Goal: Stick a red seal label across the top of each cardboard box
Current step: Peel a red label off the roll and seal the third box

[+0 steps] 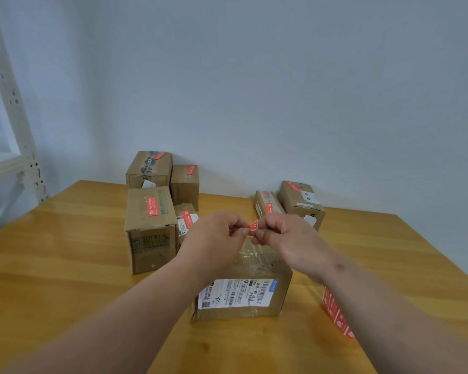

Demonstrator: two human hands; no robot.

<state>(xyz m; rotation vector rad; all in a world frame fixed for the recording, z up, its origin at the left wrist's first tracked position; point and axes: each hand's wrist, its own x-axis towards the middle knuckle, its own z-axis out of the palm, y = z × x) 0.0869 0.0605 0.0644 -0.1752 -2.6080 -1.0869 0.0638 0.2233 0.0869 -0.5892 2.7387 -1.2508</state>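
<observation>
A small red seal label point(253, 227) is pinched between the left hand point(219, 238) and right hand point(287, 238), both curled on it, just above the nearest cardboard box point(243, 295). Beyond that box stand six labelled boxes point(150, 228); right of it lies a red label strip point(335, 311) on the wooden table point(65, 252).

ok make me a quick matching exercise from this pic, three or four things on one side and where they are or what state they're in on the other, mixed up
Things:
1. red label
2. near box
3. label strip
4. tall box

Places or states:
A. lies on the table by the right forearm
B. pinched between both hands
C. stands at left, already sealed in red
D. under the hands, white shipping label on its front

Pairs: 1-B, 2-D, 3-A, 4-C
</observation>
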